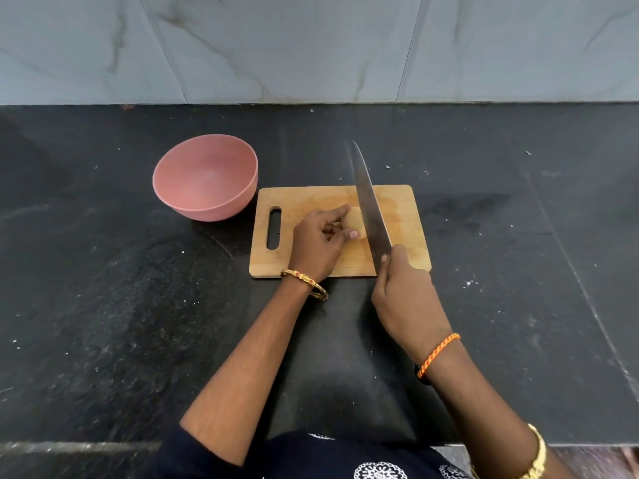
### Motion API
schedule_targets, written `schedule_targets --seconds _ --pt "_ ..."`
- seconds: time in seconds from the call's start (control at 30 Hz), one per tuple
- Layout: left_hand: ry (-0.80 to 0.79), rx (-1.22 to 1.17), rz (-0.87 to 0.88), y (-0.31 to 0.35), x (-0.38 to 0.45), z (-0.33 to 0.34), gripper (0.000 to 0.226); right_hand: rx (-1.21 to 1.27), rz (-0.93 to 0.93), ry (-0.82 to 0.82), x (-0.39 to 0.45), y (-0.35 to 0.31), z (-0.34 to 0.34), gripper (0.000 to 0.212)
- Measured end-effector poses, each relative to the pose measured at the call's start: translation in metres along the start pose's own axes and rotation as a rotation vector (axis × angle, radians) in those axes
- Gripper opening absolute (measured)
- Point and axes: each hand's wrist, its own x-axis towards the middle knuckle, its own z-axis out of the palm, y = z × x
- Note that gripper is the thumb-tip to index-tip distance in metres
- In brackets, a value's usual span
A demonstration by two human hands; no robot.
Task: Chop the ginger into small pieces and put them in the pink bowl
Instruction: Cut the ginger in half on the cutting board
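Black stone table (pixel 103 305), grey marble wall behind. Wooden cutting board (pixel 408 216) at centre, pink bowl (pixel 205 178) just left of it, empty. Left hand (pixel 320 242) pinches the ginger (pixel 356 219) on the board, fingers curled. Right hand (pixel 406 299) closed around knife (pixel 368 202) handle, blade just right of the ginger, tip pointing away.

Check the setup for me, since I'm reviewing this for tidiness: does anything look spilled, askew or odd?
Nothing is spilled or damaged. The pink bowl sits tilted, its opening leaning toward the camera, and white specks dot the black counter. The cutting board lies flat.
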Motion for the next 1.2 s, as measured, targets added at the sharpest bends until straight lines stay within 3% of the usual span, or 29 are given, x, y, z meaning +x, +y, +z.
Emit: schedule_targets --seconds 0.53,1.03,1.2 --pt "-0.076 0.042 0.028 -0.003 0.012 -0.007 0.045 -0.023 0.023 -0.057 0.029 -0.019 -0.001 0.010" --pt "-0.034 -0.012 0.035 -0.008 0.009 -0.003 0.042 -0.111 0.133 -0.137 0.030 -0.037 -0.006 0.001" --pt "-0.065 0.107 0.035 -0.011 0.017 -0.007 0.037 -0.183 0.223 -0.228 0.010 -0.032 0.004 0.014"
